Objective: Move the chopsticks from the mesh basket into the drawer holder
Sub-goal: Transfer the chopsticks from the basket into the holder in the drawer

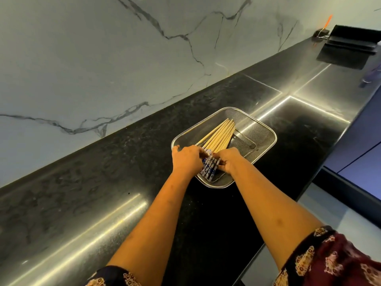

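Observation:
A rectangular metal mesh basket (pixel 260 130) sits on the black counter. In it lies a bundle of several chopsticks (pixel 221 135), pale wood with blue-and-white patterned ends. My left hand (pixel 186 158) and my right hand (pixel 229 159) both reach into the near end of the basket, one on each side of the patterned ends, fingers curled around the bundle. The wooden tips point away toward the wall. The chopsticks still rest in the basket. No drawer or holder is in sight.
The black stone counter (pixel 103 182) runs along a white marble wall (pixel 103 58). A dark folded object (pixel 348 41) and a small black item with an orange stick (pixel 323 32) stand at the far right end. The counter's front edge drops to a pale floor at right.

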